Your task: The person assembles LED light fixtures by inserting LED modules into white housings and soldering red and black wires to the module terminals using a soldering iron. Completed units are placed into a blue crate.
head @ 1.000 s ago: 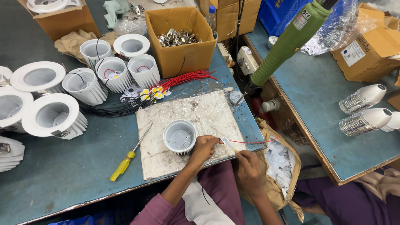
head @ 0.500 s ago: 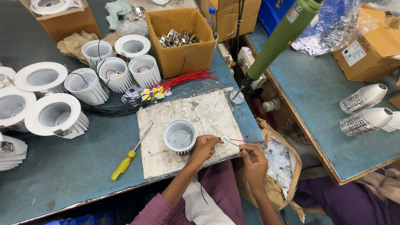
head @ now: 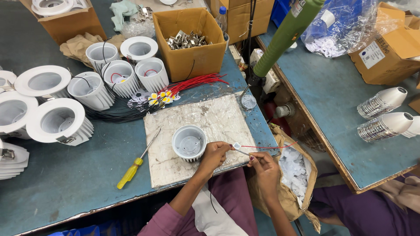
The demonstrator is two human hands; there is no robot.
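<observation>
The left hand (head: 214, 154) was closed in a pinch on a small white square chip (head: 236, 146), holding it just above the near right part of the wrapped board (head: 210, 120) that lay on the blue table (head: 70, 183). The right hand (head: 264, 168) pinched the thin red wire (head: 267, 146) that ran from the chip out to the right, past the table's edge; its grip was tight on the lead near the chip, though the fingertips themselves were too small to make out.

Just left of the left hand, a round finned lamp housing (head: 189, 143) stood upright on the board, its open mouth facing up. A yellow-handled screwdriver (head: 136, 163) lay slanting across the board's left edge, well clear of both hands.

Behind the board, a bundle of red wires (head: 197, 81) with yellow and white chips at their ends fanned out beside a heap of black wires (head: 109, 114). Further back stood a cluster of white finned housings (head: 118, 78), and larger white ones (head: 61, 122) sat at the left. An open cardboard box (head: 192, 48) held shiny metal clips. A green tool handle (head: 286, 37) hung tilted over the gap between the tables. Below the right hand, a brown paper bag (head: 293, 183) held white scraps. On the neighbouring table lay two white bulb shells (head: 383, 113).
</observation>
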